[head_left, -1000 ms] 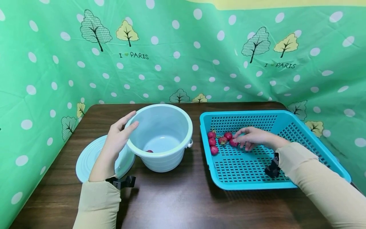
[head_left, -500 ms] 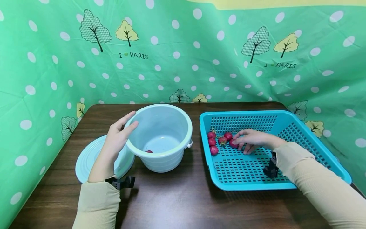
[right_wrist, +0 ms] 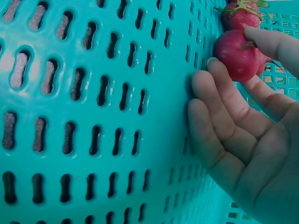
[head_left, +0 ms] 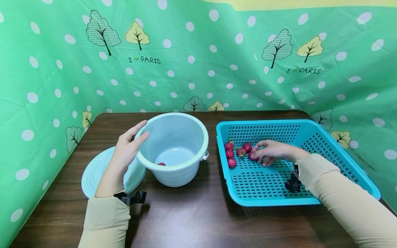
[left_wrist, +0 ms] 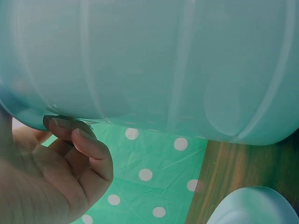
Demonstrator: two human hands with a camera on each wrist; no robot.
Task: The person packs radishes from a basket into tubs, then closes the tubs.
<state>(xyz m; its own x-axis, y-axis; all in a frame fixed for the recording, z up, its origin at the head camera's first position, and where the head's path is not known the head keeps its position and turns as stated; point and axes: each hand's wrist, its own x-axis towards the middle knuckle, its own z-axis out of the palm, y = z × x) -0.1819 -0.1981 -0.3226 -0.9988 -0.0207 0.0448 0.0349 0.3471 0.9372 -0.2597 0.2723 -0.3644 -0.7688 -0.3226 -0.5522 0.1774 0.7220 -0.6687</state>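
Note:
My left hand [head_left: 128, 148] grips the left rim of a pale blue bucket [head_left: 175, 176], its thumb over the inner side. The left wrist view shows curled fingers [left_wrist: 96, 154] at the bucket's outer wall [left_wrist: 140, 60]. One small red radish [head_left: 161, 164] lies inside, partly hidden by the near rim. Inside a blue slotted basket [head_left: 273, 202], my right hand [head_left: 276, 151] pinches a round red radish [right_wrist: 236, 53] between thumb and fingers, low over the basket floor. Several other radishes [head_left: 229, 154] lie at the basket's left side; one with a leafy stem [head_left: 241, 153] is close to the held one.
A pale blue round lid [head_left: 98, 172] lies on the dark wooden table [head_left: 186, 220], left of the bucket and partly under my left forearm. A green dotted cloth [head_left: 173, 69] hangs behind the table. The basket's raised walls surround my right hand.
My right hand has shifted slightly left and down, its fingers closing around the radish, which has moved a little. My left hand and the bucket stay in place.

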